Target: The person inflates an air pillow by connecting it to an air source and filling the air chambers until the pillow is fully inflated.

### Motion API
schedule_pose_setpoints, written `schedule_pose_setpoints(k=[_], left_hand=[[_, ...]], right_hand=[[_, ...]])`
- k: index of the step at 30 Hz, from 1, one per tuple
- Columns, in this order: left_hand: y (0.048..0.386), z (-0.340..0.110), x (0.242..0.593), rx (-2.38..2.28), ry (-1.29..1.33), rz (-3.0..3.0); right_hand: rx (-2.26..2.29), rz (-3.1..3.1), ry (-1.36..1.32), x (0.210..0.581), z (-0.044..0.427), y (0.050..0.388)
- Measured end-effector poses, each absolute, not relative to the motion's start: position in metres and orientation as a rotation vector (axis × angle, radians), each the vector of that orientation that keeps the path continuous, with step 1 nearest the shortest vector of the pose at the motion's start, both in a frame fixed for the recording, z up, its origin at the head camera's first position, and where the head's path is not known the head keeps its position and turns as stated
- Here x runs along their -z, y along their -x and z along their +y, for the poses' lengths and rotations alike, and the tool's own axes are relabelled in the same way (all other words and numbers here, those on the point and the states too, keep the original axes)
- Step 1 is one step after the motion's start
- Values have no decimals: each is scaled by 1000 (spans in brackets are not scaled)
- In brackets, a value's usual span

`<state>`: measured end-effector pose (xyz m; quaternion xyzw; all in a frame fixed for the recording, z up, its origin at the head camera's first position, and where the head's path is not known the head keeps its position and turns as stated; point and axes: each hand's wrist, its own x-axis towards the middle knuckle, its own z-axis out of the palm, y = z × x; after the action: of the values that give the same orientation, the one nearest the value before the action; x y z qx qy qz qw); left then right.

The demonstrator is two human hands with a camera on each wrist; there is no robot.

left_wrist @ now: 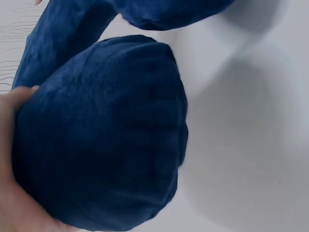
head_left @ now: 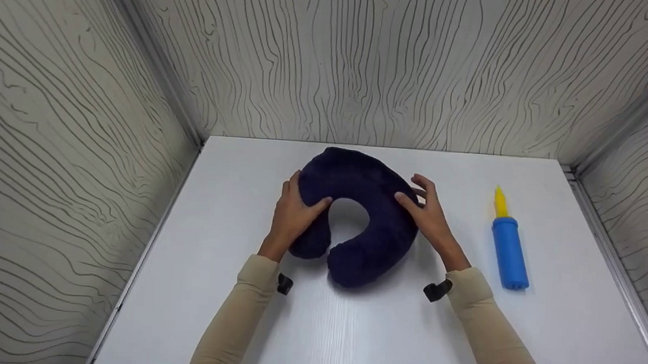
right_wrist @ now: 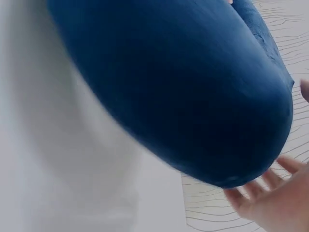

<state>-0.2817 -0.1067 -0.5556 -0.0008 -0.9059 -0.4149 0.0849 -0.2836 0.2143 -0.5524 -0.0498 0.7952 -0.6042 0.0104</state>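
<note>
A dark blue U-shaped neck pillow (head_left: 378, 219) is in the middle of the white table in the head view, its gap facing the near side. My left hand (head_left: 294, 211) grips its left arm, thumb at the inner curve and fingers round the outer side. The left wrist view shows the rounded pillow end (left_wrist: 106, 135) with the left palm (left_wrist: 14, 203) against it. My right hand (head_left: 426, 211) is at the pillow's right outer side. In the right wrist view its spread fingers (right_wrist: 256, 191) touch the edge, while the thumb stands apart from the fabric.
A blue hand pump (head_left: 511, 255) with a yellow nozzle (head_left: 500, 203) lies on the white table (head_left: 181, 308) to the right of the right hand. Wood-grain patterned walls (head_left: 359, 66) enclose the back and sides.
</note>
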Motion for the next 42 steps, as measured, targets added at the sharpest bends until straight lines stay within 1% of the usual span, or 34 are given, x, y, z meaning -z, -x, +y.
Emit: schedule_pose_setpoints(k=[6, 12, 18, 25, 33, 42], left_hand=[[280, -104, 556, 1369, -202, -2604], [280, -101, 557, 1488, -332, -2554], [277, -100, 560, 1629, -202, -2544], [274, -102, 568, 1730, -30, -2606], [277, -94, 583, 1740, 2, -2599], [291, -76, 598, 1727, -76, -2613]], right_hand=[[1920, 2368, -29, 565, 211, 268], [1955, 2218, -81, 570, 192, 252], [1962, 2234, -216, 570, 182, 251], [1945, 2241, -267, 570, 194, 260], [1855, 2291, -302, 581, 215, 273], [1846, 2280, -343, 594, 227, 290]])
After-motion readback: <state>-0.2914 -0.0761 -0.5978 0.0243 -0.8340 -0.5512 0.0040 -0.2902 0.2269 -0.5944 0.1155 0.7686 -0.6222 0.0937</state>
